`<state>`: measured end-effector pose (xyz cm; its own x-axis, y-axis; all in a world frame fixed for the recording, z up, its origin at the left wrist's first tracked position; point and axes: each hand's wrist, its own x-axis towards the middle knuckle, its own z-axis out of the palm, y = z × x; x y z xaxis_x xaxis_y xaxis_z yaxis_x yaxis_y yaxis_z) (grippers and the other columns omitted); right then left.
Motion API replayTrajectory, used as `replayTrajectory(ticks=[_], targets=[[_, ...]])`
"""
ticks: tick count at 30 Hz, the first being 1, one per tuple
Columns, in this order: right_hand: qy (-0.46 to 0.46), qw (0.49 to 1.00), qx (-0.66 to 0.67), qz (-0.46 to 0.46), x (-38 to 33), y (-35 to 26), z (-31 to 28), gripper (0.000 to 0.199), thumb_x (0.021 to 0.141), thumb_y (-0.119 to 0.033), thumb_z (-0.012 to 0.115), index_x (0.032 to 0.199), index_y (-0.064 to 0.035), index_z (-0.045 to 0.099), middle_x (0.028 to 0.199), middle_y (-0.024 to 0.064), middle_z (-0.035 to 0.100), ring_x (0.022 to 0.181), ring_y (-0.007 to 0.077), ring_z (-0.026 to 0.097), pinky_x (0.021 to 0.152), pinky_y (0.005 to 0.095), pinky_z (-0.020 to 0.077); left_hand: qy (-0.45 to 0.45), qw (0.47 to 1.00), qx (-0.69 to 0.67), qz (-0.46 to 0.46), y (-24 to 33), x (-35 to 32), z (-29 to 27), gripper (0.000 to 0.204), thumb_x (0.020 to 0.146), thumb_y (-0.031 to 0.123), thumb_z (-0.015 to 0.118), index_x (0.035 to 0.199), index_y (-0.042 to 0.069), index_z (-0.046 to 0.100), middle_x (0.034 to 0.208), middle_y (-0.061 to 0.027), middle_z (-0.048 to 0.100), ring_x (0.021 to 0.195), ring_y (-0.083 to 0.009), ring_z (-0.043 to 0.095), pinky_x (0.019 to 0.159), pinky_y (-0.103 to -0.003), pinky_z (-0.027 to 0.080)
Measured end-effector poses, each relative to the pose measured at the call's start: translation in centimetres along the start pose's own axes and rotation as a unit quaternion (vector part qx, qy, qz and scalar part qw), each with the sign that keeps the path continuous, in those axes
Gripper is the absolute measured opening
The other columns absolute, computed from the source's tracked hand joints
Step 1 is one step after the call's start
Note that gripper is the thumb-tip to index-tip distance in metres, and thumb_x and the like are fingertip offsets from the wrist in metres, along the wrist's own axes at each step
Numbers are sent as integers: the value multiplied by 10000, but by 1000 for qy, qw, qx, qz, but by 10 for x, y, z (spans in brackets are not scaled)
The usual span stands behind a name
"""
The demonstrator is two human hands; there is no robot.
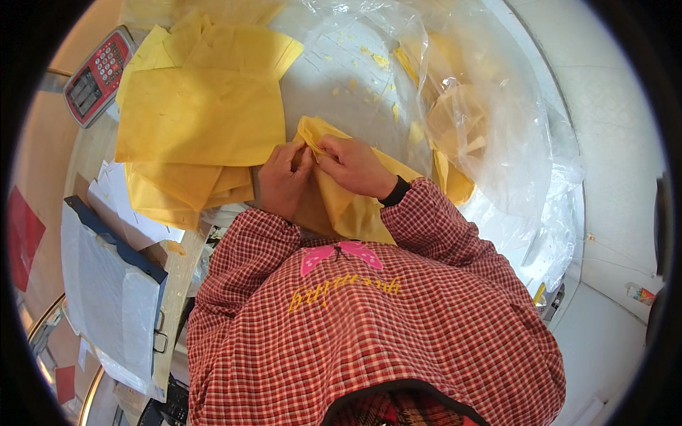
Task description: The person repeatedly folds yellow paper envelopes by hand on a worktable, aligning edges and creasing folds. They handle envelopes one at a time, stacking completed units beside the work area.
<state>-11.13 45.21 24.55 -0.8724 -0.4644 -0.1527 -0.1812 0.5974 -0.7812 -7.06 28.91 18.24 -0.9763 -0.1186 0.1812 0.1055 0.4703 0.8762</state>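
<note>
Both of my hands are closed at the upper edge of a thin yellow sheet (359, 213), which looks like soft fabric or film. My left hand (280, 181) pinches that gathered edge from one side. Close against it, my right hand (353, 167) grips the same edge with thumb and fingers. From there the sheet hangs in folds toward my body, its lower part reaching my checked smock. Just beyond my left hand lies a stack of yellow pieces (206, 117), flat and overlapping. The fingertips partly hide the edge they hold.
Clear plastic film (490, 142) covers the right side, with more yellow pieces (455, 177) under it. Small yellow scraps (380, 60) lie on the far work surface. At left are a red calculator-like device (99, 77), white papers (124, 202) and a clipboard-like folder (110, 298).
</note>
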Motion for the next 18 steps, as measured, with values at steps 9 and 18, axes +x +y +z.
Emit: replayTrajectory(ticks=[9, 18], targets=[[12, 1000, 20, -5, -3, -4, 0, 191, 885, -199, 557, 854, -11, 566, 766, 219, 615, 737, 424, 602, 639, 474, 461, 3, 1000, -15, 26, 12, 1, -5, 235, 865, 170, 726, 1064, 53, 682, 984, -139, 688, 838, -288, 693, 704, -363, 565], [-1, 999, 31, 26, -5, -7, 0, 178, 890, -172, 569, 874, 5, 568, 768, 229, 597, 696, 402, 579, 620, 414, 452, 25, 999, 19, -1, 15, -2, -3, 153, 877, 140, 689, 1015, 74, 682, 935, -106, 680, 797, -294, 676, 682, -358, 550]])
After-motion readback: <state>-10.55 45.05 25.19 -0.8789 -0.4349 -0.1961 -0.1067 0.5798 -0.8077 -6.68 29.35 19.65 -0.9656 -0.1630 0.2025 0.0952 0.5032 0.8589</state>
